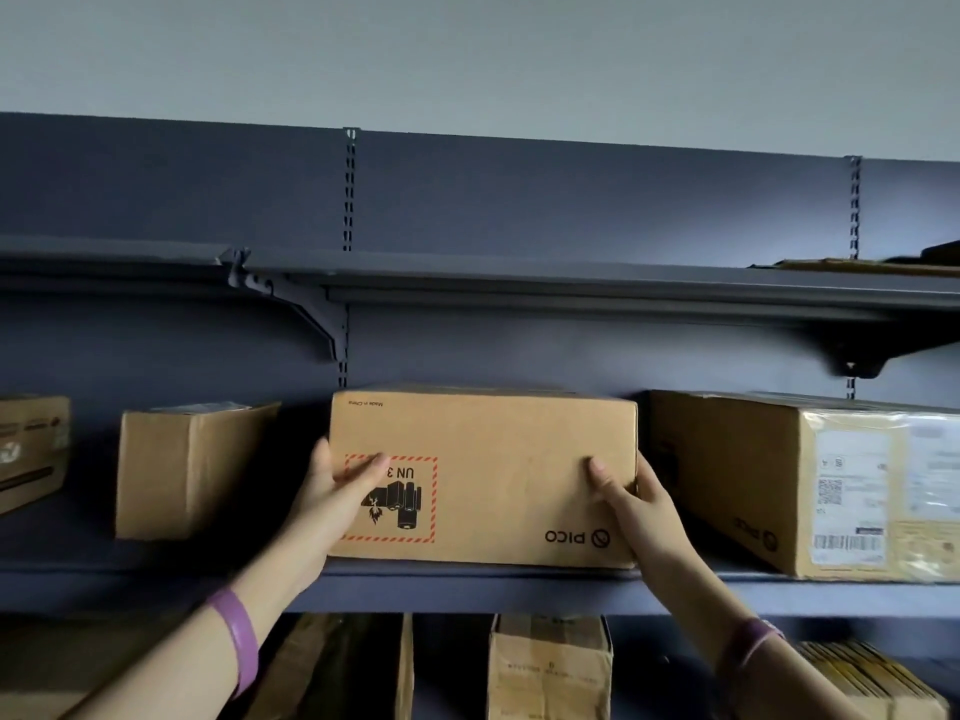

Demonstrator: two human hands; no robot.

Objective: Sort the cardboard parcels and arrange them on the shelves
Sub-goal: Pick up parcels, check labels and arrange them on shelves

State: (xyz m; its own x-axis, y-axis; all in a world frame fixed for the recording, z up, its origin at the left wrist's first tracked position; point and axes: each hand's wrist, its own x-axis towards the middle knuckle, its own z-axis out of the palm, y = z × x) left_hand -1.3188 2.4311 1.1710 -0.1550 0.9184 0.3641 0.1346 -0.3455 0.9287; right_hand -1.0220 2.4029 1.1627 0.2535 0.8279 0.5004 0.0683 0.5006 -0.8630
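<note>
A brown cardboard parcel (493, 475) with an upside-down PICO logo and a red-bordered battery label stands on the middle shelf (467, 589). My left hand (337, 485) grips its left edge, thumb over the front face. My right hand (631, 504) grips its right edge, thumb on the front. To its left sits a smaller plain parcel (187, 470). A large taped parcel (810, 485) with shipping labels stands on its right.
Another parcel (31, 449) shows at the far left of the same shelf. The upper shelf (519, 288) holds a flat item (862, 265) at its right end. Below, several more parcels (550, 667) stand on a lower level.
</note>
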